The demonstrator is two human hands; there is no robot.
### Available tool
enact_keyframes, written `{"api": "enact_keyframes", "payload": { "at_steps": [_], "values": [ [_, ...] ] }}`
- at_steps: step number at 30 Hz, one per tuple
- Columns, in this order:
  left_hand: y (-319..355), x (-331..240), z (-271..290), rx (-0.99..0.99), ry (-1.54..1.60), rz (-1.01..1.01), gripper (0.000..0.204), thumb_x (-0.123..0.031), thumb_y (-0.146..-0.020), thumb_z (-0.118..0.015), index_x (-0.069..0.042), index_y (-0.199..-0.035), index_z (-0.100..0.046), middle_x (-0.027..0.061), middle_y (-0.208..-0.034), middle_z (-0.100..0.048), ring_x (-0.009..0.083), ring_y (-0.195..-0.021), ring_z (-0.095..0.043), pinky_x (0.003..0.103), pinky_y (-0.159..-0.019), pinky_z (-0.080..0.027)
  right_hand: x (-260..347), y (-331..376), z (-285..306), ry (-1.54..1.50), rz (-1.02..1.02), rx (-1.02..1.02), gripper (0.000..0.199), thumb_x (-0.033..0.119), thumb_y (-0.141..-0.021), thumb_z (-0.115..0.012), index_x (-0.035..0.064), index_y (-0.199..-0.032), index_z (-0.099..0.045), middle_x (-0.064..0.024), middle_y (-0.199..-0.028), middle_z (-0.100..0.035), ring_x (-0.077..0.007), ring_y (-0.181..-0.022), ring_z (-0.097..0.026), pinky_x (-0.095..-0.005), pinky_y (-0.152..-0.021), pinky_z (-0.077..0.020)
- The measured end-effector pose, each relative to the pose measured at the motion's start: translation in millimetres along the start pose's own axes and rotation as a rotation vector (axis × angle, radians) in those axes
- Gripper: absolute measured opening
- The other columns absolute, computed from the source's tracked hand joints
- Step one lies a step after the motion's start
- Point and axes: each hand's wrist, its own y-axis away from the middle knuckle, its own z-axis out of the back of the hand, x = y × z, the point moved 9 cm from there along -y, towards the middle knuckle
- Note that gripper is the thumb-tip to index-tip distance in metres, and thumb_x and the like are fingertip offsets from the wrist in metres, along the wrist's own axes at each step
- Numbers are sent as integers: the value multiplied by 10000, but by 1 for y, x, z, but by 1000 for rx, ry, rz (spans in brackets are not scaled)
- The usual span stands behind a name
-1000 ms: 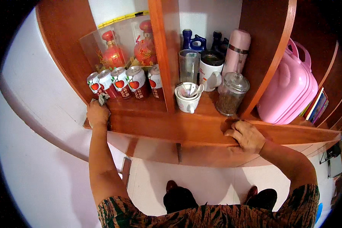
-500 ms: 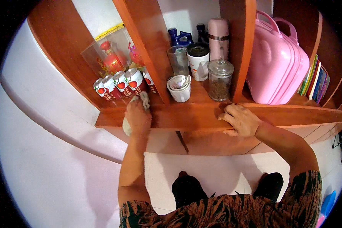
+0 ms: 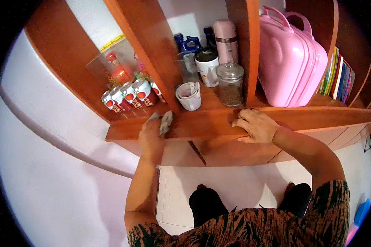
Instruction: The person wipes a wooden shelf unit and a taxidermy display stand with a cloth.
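A pale, crumpled cloth (image 3: 165, 122) is bunched under my left hand (image 3: 151, 136), whose closed fingers press it on the front ledge of the wooden shelf (image 3: 206, 124). Just behind that hand stands a row of several white-and-red drink cans (image 3: 142, 91). Farther right, my right hand (image 3: 257, 125) rests on the same ledge, fingers bent but apart, with nothing in it. The lidded glass jar (image 3: 230, 86) with dark contents stands right behind it. Nested paper cups (image 3: 189, 96) sit between the two hands, set back from the ledge.
Behind the cups are a white mug (image 3: 207, 68), a clear glass (image 3: 186, 68), a pink flask (image 3: 226, 41) and a blue bottle (image 3: 191, 43). A pink case (image 3: 292, 61) and upright books (image 3: 337, 80) fill compartments to the right. Upright wooden dividers (image 3: 253, 53) separate the sections.
My left hand has slid the cloth to the right along the ledge, away from the cans. My right hand stays on the ledge. The whole view has shifted slightly.
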Motion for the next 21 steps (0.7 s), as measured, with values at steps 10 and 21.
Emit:
{"api": "enact_keyframes", "payload": {
  "at_steps": [10,21],
  "values": [
    [-3,103,11,139,-356,534,248,-209,-792,-600,-21,-946,-648,182,-975,-649,377,-917,-606,478,-824,-482,-2,-1,-3,-11,0,11,474,363,-764,-710,122,-1128,-526,-121,-1044,-486,-315,-1019,-529,-438,-864,-448],
    [5,-54,-10,-59,-76,112,260,-123,-700,-676,-20,-937,-648,178,-940,-652,363,-904,-603,465,-817,-471,1,-1,0,-8,-1,-14,475,356,-757,-715,114,-1121,-528,-125,-1045,-493,-327,-1016,-529,-448,-850,-456]
  ]
}}
